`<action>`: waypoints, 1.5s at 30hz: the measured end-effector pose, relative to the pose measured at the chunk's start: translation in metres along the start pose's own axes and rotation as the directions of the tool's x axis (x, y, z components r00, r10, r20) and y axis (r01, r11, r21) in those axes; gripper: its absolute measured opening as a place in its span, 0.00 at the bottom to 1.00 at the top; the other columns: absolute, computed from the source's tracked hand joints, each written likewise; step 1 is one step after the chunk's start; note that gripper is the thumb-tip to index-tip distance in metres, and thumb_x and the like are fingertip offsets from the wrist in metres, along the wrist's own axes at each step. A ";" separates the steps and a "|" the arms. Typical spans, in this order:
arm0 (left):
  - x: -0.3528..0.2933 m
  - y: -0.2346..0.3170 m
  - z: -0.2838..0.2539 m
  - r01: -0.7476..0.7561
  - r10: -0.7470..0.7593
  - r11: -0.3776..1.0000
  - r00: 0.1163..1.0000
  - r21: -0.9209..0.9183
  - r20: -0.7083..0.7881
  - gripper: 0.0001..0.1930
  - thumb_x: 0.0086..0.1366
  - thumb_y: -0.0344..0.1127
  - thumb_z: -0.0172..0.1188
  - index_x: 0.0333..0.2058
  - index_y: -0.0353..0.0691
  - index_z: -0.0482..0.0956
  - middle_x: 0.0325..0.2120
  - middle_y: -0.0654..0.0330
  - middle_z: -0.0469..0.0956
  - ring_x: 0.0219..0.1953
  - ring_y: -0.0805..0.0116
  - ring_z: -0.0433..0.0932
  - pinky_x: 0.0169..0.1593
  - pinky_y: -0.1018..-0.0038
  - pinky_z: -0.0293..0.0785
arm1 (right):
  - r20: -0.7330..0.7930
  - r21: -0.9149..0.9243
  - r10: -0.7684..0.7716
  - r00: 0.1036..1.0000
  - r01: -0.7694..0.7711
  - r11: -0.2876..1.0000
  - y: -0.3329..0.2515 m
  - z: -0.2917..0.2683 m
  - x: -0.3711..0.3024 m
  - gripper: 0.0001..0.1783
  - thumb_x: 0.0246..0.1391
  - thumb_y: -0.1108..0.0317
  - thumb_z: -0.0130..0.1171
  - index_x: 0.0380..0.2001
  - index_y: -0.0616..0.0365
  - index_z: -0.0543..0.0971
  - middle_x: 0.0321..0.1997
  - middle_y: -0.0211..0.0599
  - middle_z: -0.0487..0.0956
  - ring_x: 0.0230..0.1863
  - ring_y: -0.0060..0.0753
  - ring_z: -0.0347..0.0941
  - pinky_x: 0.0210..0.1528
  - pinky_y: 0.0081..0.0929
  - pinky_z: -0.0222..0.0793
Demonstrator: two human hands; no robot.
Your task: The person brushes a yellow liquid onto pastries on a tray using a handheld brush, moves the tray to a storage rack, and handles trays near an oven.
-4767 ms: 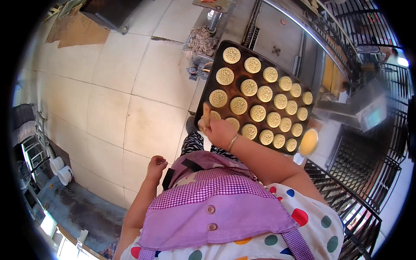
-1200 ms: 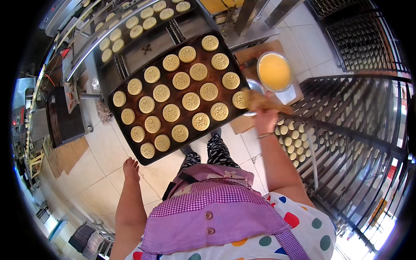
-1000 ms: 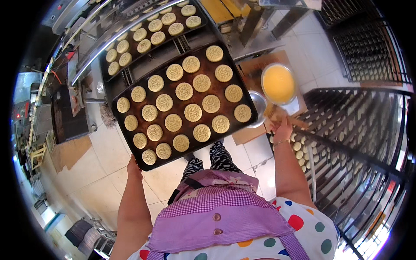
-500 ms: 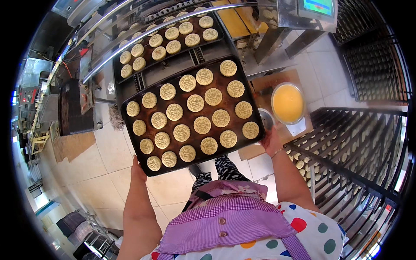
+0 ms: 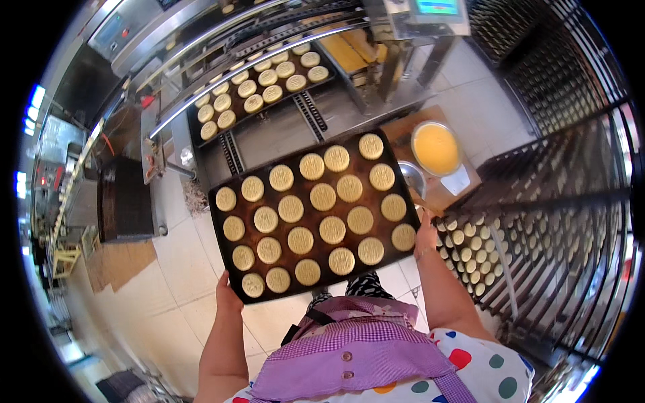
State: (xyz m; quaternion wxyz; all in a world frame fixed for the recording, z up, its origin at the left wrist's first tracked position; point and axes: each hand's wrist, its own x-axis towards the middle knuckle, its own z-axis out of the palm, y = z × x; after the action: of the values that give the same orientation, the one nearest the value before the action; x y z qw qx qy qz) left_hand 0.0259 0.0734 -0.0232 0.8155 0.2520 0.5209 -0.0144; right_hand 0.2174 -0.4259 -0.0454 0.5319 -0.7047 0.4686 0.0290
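Note:
Between my two hands is a dark baking tray, off the conveyor and in front of my apron. Rows of pale round pastries with stamped tops lie on it, spaced apart. My left hand grips its near left corner, fingers closed at the edge and partly hidden under it. At the near right side, my right hand is closed on the rim, its fingertips partly out of sight. The tray looks roughly level.
Beyond the tray runs a conveyor with chain tracks, bearing another tray of pastries. A bowl of yellow liquid stands to the right, beside a metal bowl. A dark rack holding pastry trays rises at my right.
The tray in my hands has moved toward me and slightly right, away from the conveyor. More of the chain tracks shows now. My view has shifted too, and both hands keep their grip.

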 end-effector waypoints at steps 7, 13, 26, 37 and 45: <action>-0.070 -0.016 0.026 -0.076 -0.023 0.928 0.966 0.366 0.257 0.25 0.56 0.32 0.45 0.55 0.39 0.63 0.51 0.56 0.70 0.53 0.55 0.68 0.57 0.60 0.65 | -0.235 0.163 0.240 0.942 -0.205 0.965 0.184 -0.155 -0.064 0.46 0.52 0.35 0.45 0.40 0.81 0.72 0.42 0.57 0.75 0.41 0.44 0.71 0.45 0.37 0.65; -0.104 -0.093 0.092 -0.111 -0.264 0.773 0.839 0.625 0.475 0.27 0.50 0.31 0.46 0.53 0.38 0.64 0.49 0.57 0.71 0.51 0.58 0.71 0.56 0.63 0.66 | -0.392 0.419 0.443 0.806 -0.272 0.866 0.266 -0.263 -0.134 0.44 0.52 0.35 0.44 0.38 0.78 0.74 0.35 0.52 0.77 0.36 0.40 0.71 0.44 0.36 0.66; -0.017 -0.382 0.187 0.103 -0.566 0.433 0.804 0.895 0.181 0.25 0.49 0.27 0.51 0.50 0.42 0.65 0.47 0.57 0.70 0.50 0.55 0.69 0.55 0.54 0.66 | -0.497 0.653 0.735 0.462 -0.359 0.667 0.452 -0.424 -0.087 0.46 0.51 0.34 0.46 0.45 0.79 0.71 0.43 0.52 0.75 0.42 0.38 0.71 0.45 0.37 0.66; 0.105 -0.551 0.293 -0.126 -0.367 0.223 0.908 0.967 0.203 0.39 0.49 0.33 0.58 0.62 0.47 0.55 0.58 0.59 0.58 0.59 0.59 0.56 0.60 0.56 0.50 | -0.462 0.790 0.745 0.482 -0.158 0.592 0.496 -0.455 0.078 0.45 0.49 0.36 0.52 0.46 0.79 0.70 0.45 0.49 0.74 0.42 0.36 0.72 0.47 0.34 0.67; 0.146 -0.606 0.346 -0.021 -0.239 0.165 0.969 0.986 0.061 0.16 0.54 0.36 0.61 0.42 0.46 0.72 0.42 0.59 0.70 0.46 0.63 0.67 0.56 0.64 0.60 | -0.043 0.996 0.636 0.770 0.086 -0.036 0.473 -0.417 0.156 0.37 0.55 0.40 0.43 0.58 0.57 0.60 0.62 0.44 0.63 0.62 0.47 0.59 0.60 0.48 0.58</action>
State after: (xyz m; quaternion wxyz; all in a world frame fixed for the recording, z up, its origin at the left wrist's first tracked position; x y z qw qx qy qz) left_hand 0.2104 -0.5678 -0.2742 0.5067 0.6754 0.3203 -0.4296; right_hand -0.2127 -0.8459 -0.2912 0.6967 0.0055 0.6117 -0.3746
